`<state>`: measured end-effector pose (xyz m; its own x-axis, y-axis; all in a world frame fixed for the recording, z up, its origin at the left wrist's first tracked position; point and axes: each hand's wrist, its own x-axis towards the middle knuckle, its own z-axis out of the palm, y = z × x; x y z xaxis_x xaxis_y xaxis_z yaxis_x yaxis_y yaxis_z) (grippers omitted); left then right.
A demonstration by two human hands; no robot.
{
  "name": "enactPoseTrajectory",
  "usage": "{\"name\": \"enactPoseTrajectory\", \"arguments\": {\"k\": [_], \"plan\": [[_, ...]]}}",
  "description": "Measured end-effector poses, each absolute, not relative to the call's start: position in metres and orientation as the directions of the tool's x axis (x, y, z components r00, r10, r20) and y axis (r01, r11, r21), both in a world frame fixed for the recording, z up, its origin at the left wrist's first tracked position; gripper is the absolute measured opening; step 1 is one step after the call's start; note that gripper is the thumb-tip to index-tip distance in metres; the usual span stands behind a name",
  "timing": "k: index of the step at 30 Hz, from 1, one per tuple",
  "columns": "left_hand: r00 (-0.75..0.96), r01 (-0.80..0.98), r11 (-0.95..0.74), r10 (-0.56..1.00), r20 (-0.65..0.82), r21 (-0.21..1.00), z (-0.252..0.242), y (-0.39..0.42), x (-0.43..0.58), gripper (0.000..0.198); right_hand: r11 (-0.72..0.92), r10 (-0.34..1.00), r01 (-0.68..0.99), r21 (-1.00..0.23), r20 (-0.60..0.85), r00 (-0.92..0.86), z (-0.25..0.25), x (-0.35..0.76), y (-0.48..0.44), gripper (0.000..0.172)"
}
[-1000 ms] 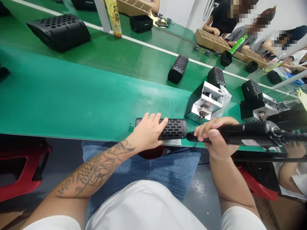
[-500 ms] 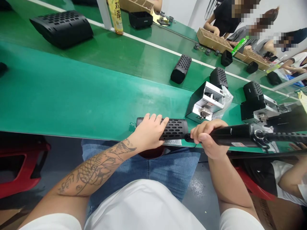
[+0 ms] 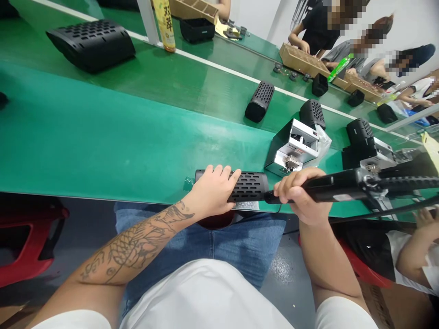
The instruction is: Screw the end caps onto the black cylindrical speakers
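On the near edge of the green work surface lies a black perforated housing [image 3: 252, 185], long side toward me. My left hand [image 3: 213, 189] is laid over its left half, fingers across the top and thumb at the near side, gripping it. Wrapped in my right hand [image 3: 305, 194] is a black electric screwdriver [image 3: 338, 185], held nearly level. Its tip end points left and meets the right end of the housing; the exact contact point cannot be made out. Just beyond my right hand stands a silver and black screw feeder [image 3: 291, 148].
More black perforated housings [image 3: 259, 101] stand on the darker green belt behind, a larger one [image 3: 92, 45] at the left. A yellow bottle [image 3: 165, 25] is beside a white post. Another screw feeder [image 3: 375, 153] stands at right. A red stool [image 3: 27, 246] is at lower left; people work across the line.
The view has shifted slightly. My left hand keeps its place on the housing, and the screwdriver's rear end sits a little higher in my right hand.
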<state>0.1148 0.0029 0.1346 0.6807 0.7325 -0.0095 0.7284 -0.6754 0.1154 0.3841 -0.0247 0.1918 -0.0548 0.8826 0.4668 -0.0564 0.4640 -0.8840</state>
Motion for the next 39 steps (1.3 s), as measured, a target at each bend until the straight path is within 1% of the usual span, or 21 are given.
{"name": "enactPoseTrajectory", "arguments": {"k": [2, 5, 7, 8, 10, 12, 14, 16, 18, 19, 21, 23, 25, 27, 28, 30, 32, 36, 39], "plan": [[0.678, 0.729, -0.673, 0.735, 0.006, 0.126, 0.133, 0.002, 0.115, 0.101, 0.53, 0.845, -0.034, -0.847, 0.524, 0.105, 0.196, 0.396, -0.011, 0.042], [0.671, 0.731, -0.667, 0.741, 0.031, 0.141, 0.131, 0.001, 0.116, 0.1, 0.638, 0.688, 0.101, -0.763, 0.625, 0.368, 0.197, 0.423, 0.025, 0.047], [0.666, 0.733, -0.663, 0.745, 0.036, 0.149, 0.13, 0.0, 0.118, 0.099, 0.646, 0.598, 0.215, -0.732, 0.661, 0.454, 0.192, 0.443, 0.051, 0.049], [0.666, 0.733, -0.663, 0.745, 0.038, 0.15, 0.129, -0.001, 0.12, 0.1, 0.63, 0.578, 0.26, -0.732, 0.666, 0.472, 0.189, 0.453, 0.063, 0.049], [0.674, 0.721, -0.674, 0.736, 0.06, 0.158, 0.127, -0.002, 0.121, 0.098, 0.591, 0.585, 0.3, -0.749, 0.654, 0.48, 0.179, 0.467, 0.08, 0.05], [0.685, 0.693, -0.697, 0.716, 0.134, 0.185, 0.125, -0.004, 0.119, 0.089, 0.566, 0.613, 0.304, -0.767, 0.637, 0.468, 0.169, 0.476, 0.088, 0.052], [0.673, 0.656, -0.717, 0.697, 0.248, 0.236, 0.121, -0.005, 0.109, 0.077, 0.562, 0.63, 0.306, -0.769, 0.637, 0.444, 0.161, 0.479, 0.088, 0.054], [0.62, 0.624, -0.717, 0.696, 0.363, 0.31, 0.113, -0.004, 0.092, 0.069, 0.57, 0.629, 0.319, -0.758, 0.652, 0.424, 0.159, 0.478, 0.083, 0.056], [0.541, 0.586, -0.7, 0.713, 0.446, 0.409, 0.099, 0.0, 0.07, 0.068, 0.564, 0.639, 0.323, -0.76, 0.649, 0.412, 0.162, 0.474, 0.076, 0.056], [0.504, 0.555, -0.691, 0.723, 0.474, 0.464, 0.089, 0.002, 0.058, 0.072, 0.555, 0.649, 0.319, -0.768, 0.64, 0.411, 0.165, 0.471, 0.072, 0.056], [0.454, 0.473, -0.677, 0.736, 0.502, 0.564, 0.067, 0.005, 0.04, 0.085, 0.554, 0.659, 0.29, -0.781, 0.624, 0.42, 0.175, 0.461, 0.06, 0.056], [0.438, 0.399, -0.654, 0.751, 0.493, 0.643, 0.043, 0.006, 0.03, 0.106, 0.59, 0.649, 0.225, -0.776, 0.621, 0.439, 0.187, 0.445, 0.044, 0.058], [0.433, 0.371, -0.614, 0.778, 0.455, 0.697, 0.023, 0.003, 0.027, 0.132, 0.647, 0.647, 0.134, -0.751, 0.633, 0.426, 0.199, 0.424, 0.022, 0.058], [0.423, 0.368, -0.583, 0.798, 0.428, 0.724, 0.011, -0.001, 0.03, 0.149, 0.674, 0.691, 0.026, -0.738, 0.643, 0.331, 0.208, 0.4, -0.003, 0.05], [0.417, 0.365, -0.578, 0.803, 0.426, 0.73, 0.008, -0.003, 0.031, 0.152, 0.671, 0.72, -0.026, -0.741, 0.643, 0.261, 0.212, 0.388, -0.015, 0.044], [0.411, 0.354, -0.577, 0.803, 0.432, 0.736, 0.006, -0.005, 0.034, 0.15, 0.636, 0.771, -0.112, -0.763, 0.625, 0.119, 0.215, 0.364, -0.034, 0.032], [0.414, 0.352, -0.578, 0.801, 0.432, 0.736, 0.008, -0.005, 0.035, 0.145, 0.606, 0.791, -0.163, -0.778, 0.611, 0.027, 0.214, 0.344, -0.043, 0.026], [0.419, 0.36, -0.585, 0.797, 0.434, 0.727, 0.01, -0.003, 0.036, 0.143, 0.605, 0.776, -0.195, -0.772, 0.627, -0.074, 0.205, 0.323, -0.035, 0.023], [0.415, 0.34, -0.603, 0.785, 0.46, 0.722, 0.007, -0.003, 0.037, 0.136, 0.599, 0.779, -0.169, -0.783, 0.618, -0.102, 0.198, 0.319, -0.026, 0.031]]}}
